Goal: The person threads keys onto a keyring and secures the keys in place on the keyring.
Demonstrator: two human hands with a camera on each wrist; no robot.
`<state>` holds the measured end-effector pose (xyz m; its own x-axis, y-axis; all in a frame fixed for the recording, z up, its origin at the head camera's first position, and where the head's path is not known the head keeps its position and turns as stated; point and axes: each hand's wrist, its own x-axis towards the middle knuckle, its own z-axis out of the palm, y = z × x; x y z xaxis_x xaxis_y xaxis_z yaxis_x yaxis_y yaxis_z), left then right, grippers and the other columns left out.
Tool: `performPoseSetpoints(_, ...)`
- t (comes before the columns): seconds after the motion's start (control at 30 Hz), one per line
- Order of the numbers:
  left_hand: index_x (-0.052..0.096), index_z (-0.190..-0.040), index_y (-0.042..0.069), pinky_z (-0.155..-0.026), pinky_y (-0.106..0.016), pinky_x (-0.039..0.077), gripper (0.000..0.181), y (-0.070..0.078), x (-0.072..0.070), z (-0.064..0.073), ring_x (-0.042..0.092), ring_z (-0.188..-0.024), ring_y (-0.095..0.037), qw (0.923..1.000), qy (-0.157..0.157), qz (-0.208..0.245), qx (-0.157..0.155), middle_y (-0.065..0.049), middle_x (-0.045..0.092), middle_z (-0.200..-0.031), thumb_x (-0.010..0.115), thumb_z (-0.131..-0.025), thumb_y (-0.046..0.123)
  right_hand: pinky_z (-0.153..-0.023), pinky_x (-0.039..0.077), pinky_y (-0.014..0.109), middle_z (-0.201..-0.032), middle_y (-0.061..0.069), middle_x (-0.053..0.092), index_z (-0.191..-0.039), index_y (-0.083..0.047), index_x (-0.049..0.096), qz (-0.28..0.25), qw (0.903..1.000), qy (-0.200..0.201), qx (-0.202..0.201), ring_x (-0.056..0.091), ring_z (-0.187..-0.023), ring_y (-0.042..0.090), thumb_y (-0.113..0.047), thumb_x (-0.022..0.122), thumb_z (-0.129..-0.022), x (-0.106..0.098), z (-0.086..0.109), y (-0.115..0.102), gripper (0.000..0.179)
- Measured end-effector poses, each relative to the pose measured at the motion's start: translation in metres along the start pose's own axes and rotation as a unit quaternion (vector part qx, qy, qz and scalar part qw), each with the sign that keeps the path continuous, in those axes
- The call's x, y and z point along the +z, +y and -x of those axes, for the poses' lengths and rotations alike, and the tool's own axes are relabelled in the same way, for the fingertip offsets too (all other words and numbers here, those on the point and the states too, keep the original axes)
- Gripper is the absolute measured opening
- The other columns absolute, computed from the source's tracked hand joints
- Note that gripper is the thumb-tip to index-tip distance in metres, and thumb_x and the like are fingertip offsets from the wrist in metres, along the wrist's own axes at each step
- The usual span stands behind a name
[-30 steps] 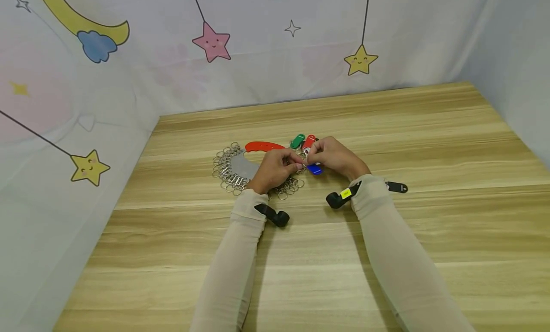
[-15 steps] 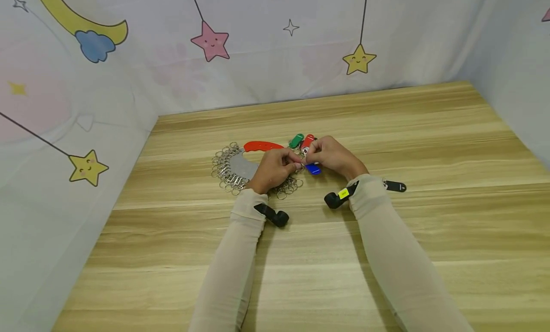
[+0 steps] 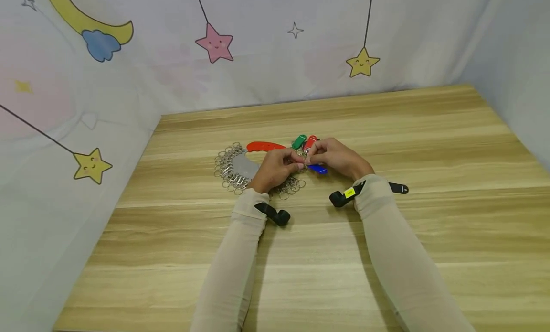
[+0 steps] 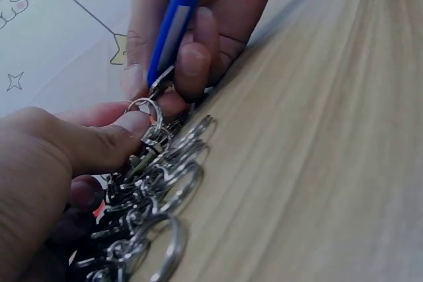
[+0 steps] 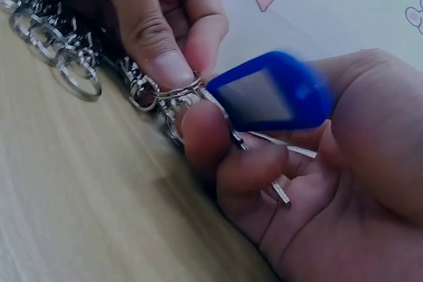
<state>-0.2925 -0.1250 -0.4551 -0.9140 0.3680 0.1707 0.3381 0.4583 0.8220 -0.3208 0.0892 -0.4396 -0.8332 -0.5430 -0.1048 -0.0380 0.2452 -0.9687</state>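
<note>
My left hand pinches a split ring between thumb and forefinger. Many such rings on small clasps hang from a curved grey metal plate with a red handle, lying flat and partly covered by this hand. Opposite it, my right hand pinches the metal end of a blue key tag right beside the split ring. A thin metal piece sticks out between its fingers; its kind is hard to tell. Whether the tag's ring passes through the split ring is hidden.
Just behind my hands lie a green key tag and a red key tag. A black key tag rests beyond my right wrist. The wooden table meets a printed cloth at the back.
The blue key tag has turned and now appears narrower. Both hands stay pinched together at the same spot, while the head view has shifted slightly.
</note>
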Motion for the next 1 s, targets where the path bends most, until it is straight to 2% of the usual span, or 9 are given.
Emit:
performPoseSetpoints(0.13,0.076,-0.086,0.014,-0.063,-0.030,0.045,0.008,-0.004,0.001,0.001,0.056,-0.067,-0.017,0.9995,0.006,0.031,0.004,0.000,0.067,-0.082,0.077,-0.091,0.008,-0.063,0.047,0.030,-0.096,0.019,0.064,-0.097,-0.002,0.066,-0.049,0.9980,-0.040,-0.003,0.059,-0.072,0.023,-0.005,0.066,-0.098,0.000,0.001,0.001,0.004)
performPoseSetpoints(0.27,0.077,-0.087,0.010,-0.066,-0.030,0.047,0.006,-0.006,0.001,0.002,0.060,-0.072,-0.016,0.9981,0.013,0.058,0.016,0.000,0.069,-0.088,0.077,-0.090,0.006,-0.054,0.045,0.028,-0.098,0.025,0.065,-0.098,0.003,0.066,-0.066,0.9957,-0.065,0.013,0.059,-0.063,0.024,-0.010,0.059,-0.103,-0.002,0.003,0.000,0.016)
performPoseSetpoints(0.33,0.077,-0.088,0.009,-0.065,-0.030,0.048,0.005,-0.006,0.001,0.002,0.062,-0.073,-0.016,0.9973,0.017,0.069,0.022,0.000,0.070,-0.091,0.076,-0.090,0.005,-0.054,0.046,0.029,-0.101,0.025,0.066,-0.103,0.004,0.067,-0.057,0.9953,-0.075,0.020,0.059,-0.065,0.024,-0.018,0.056,-0.105,-0.004,0.004,-0.002,0.025)
performPoseSetpoints(0.4,0.077,-0.090,0.008,-0.065,-0.029,0.048,0.004,-0.005,0.000,0.002,0.062,-0.074,-0.017,0.9969,0.021,0.072,0.024,0.000,0.070,-0.092,0.075,-0.091,0.004,-0.056,0.047,0.030,-0.102,0.023,0.067,-0.107,0.003,0.069,-0.025,0.9957,-0.087,0.020,0.059,-0.067,0.024,-0.025,0.058,-0.105,-0.005,0.005,-0.003,0.030)
performPoseSetpoints(0.53,0.078,-0.093,0.007,-0.064,-0.028,0.049,0.004,-0.005,0.000,0.002,0.064,-0.074,-0.017,0.9962,0.028,0.079,0.024,-0.001,0.071,-0.093,0.076,-0.090,0.006,-0.059,0.049,0.033,-0.092,0.019,0.066,-0.107,-0.001,0.068,0.044,0.9930,-0.109,0.006,0.057,-0.068,0.025,-0.022,0.071,-0.096,-0.005,0.003,-0.005,0.024)
performPoseSetpoints(0.63,0.079,-0.096,0.008,-0.064,-0.029,0.050,0.006,-0.005,0.000,0.003,0.066,-0.075,-0.018,0.9960,0.029,0.082,0.021,0.000,0.072,-0.094,0.077,-0.090,0.007,-0.059,0.049,0.034,-0.086,0.017,0.066,-0.105,0.000,0.069,0.060,0.9927,-0.104,0.000,0.056,-0.067,0.025,-0.011,0.072,-0.093,-0.005,0.002,-0.005,0.017)
performPoseSetpoints(0.8,0.079,-0.098,0.009,-0.064,-0.030,0.050,0.007,-0.004,0.000,0.003,0.066,-0.075,-0.019,0.9971,0.031,0.069,0.013,0.000,0.072,-0.091,0.074,-0.093,0.009,-0.057,0.049,0.033,-0.081,0.016,0.065,-0.101,0.000,0.076,0.065,0.9953,-0.072,-0.008,0.055,-0.066,0.024,-0.013,0.068,-0.097,-0.009,0.002,0.001,0.015)
performPoseSetpoints(1.0,0.080,-0.103,0.011,-0.064,-0.033,0.050,0.011,-0.004,-0.002,0.003,0.066,-0.076,-0.018,0.9983,0.029,0.048,0.015,0.002,0.072,-0.094,0.073,-0.095,0.013,-0.056,0.050,0.033,-0.087,0.017,0.067,-0.102,0.001,0.073,0.006,0.9988,-0.047,-0.012,0.059,-0.069,0.023,-0.012,0.070,-0.096,-0.009,0.003,0.005,0.014)
